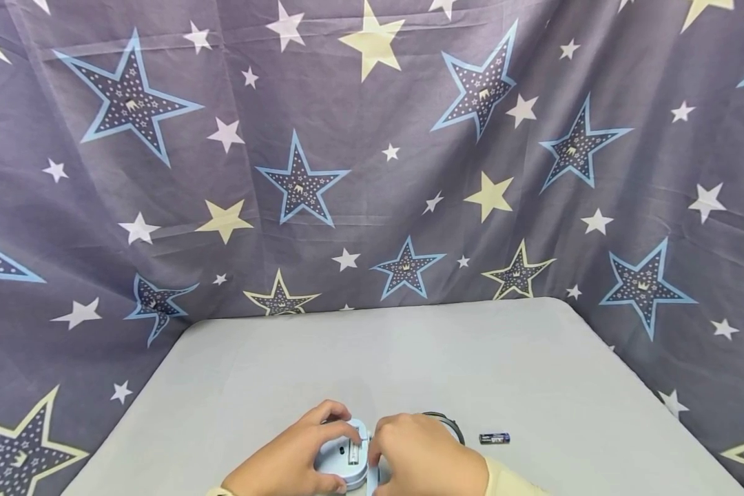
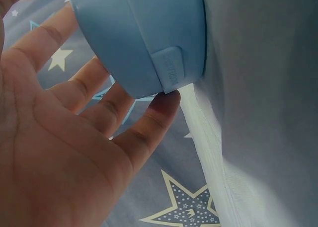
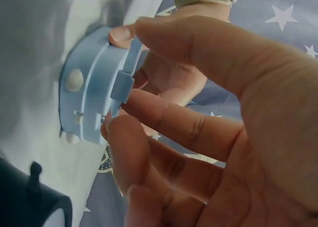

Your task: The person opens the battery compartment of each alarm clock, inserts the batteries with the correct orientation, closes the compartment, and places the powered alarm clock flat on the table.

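A light blue, rounded battery-powered device [image 1: 333,460] lies on the table with its battery side up. One battery [image 1: 354,455] sits in its uncovered slot. My left hand [image 1: 288,456] grips the device, thumb at the near edge and fingers over the far side; in the left wrist view its fingertips meet the blue side wall [image 2: 144,38]. My right hand [image 1: 428,451] is just to the right, pinching a light blue battery cover [image 3: 122,85] between thumb and fingers. That cover stands on edge beside the device, partly hidden by the fingers in the head view.
A loose dark battery [image 1: 494,438] lies on the grey table [image 1: 384,365] to the right. Behind my right hand, a black round-rimmed object [image 1: 452,424] is partly hidden. Star-patterned cloth [image 1: 347,138] hangs behind the table and along both sides.
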Tool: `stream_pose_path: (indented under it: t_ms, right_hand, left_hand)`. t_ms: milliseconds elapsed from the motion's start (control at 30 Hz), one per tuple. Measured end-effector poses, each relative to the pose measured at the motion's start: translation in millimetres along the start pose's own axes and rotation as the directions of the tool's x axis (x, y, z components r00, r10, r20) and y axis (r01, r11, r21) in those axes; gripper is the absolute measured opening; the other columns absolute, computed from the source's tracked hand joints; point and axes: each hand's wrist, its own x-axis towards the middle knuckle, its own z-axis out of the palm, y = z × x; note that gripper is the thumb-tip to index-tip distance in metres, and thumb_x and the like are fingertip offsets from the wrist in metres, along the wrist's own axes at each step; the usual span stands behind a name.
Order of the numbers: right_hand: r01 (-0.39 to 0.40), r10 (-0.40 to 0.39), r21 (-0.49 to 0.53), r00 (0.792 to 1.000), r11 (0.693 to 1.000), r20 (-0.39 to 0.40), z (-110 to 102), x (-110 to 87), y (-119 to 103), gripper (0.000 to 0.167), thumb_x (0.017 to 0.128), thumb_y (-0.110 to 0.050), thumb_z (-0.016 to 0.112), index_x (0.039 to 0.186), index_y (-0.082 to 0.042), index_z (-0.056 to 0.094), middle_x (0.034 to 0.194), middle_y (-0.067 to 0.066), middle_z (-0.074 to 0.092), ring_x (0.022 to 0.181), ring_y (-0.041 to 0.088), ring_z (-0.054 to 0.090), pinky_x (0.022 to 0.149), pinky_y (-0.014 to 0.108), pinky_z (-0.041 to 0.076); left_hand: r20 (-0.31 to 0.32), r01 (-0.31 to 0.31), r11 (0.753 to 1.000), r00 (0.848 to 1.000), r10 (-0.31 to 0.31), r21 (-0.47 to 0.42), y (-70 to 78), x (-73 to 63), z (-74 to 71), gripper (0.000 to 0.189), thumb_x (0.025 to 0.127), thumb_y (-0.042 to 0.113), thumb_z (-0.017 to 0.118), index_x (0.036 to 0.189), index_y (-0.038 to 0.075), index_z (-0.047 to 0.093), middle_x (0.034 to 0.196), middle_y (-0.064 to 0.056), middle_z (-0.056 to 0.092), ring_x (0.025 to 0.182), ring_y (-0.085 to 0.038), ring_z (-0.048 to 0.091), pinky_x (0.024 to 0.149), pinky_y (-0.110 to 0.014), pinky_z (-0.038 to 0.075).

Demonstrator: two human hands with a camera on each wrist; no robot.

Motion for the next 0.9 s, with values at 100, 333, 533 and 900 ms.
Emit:
stream_pose_path:
  t_ms: [100, 333, 533, 900]
  right_hand:
    - [-0.006, 0.006, -0.006, 1.000, 1.000, -0.017, -2, 0.8, 1, 0.025, 0.065, -0.040, 0.090, 0.085, -0.031, 0.077, 0.089, -0.023, 0.064, 0.076, -0.002, 0.055, 0.063, 0.025, 0.047]
    - [-0.036, 0.036, 0.014, 0.999, 0.999, 0.002, -3, 3.0, 3, 0.026, 0.066, -0.041, 0.090, 0.087, -0.031, 0.077, 0.091, -0.023, 0.064, 0.078, -0.002, 0.055, 0.065, 0.027, 0.049]
    - [-0.019, 0.018, -0.008, 0.999, 1.000, -0.035, 0, 5.1, 6, 0.025, 0.067, -0.043, 0.090, 0.086, -0.032, 0.077, 0.091, -0.024, 0.064, 0.076, -0.002, 0.055, 0.063, 0.026, 0.048]
    - [-0.015, 0.017, 0.028, 0.998, 0.999, -0.060, 3, 8.5, 10, 0.024, 0.072, -0.041, 0.088, 0.091, -0.030, 0.079, 0.095, -0.022, 0.067, 0.081, -0.004, 0.057, 0.065, 0.023, 0.050]
  left_hand:
    - [-0.007, -0.011, 1.000, 1.000, 0.011, -0.013, -0.9, 0.3, 1.3, 0.056, 0.075, 0.022, 0.089, 0.122, 0.040, 0.064, 0.135, 0.012, 0.048, 0.113, -0.011, 0.055, 0.087, -0.023, 0.051]
    - [-0.008, -0.001, 1.000, 1.000, 0.000, -0.007, -0.4, -0.8, 1.0, 0.059, 0.076, 0.027, 0.089, 0.130, 0.035, 0.066, 0.137, 0.011, 0.049, 0.113, -0.011, 0.055, 0.088, -0.023, 0.051]
    - [-0.011, 0.013, 1.000, 1.000, -0.012, 0.019, 2.8, -0.3, -0.3, 0.058, 0.077, 0.032, 0.089, 0.132, 0.033, 0.069, 0.138, 0.008, 0.050, 0.112, -0.011, 0.055, 0.088, -0.023, 0.052]
    - [-0.024, 0.003, 0.997, 1.000, -0.001, 0.074, 2.2, 1.8, -0.2, 0.058, 0.076, 0.035, 0.090, 0.130, 0.033, 0.071, 0.136, 0.010, 0.053, 0.112, -0.009, 0.055, 0.089, -0.023, 0.052]
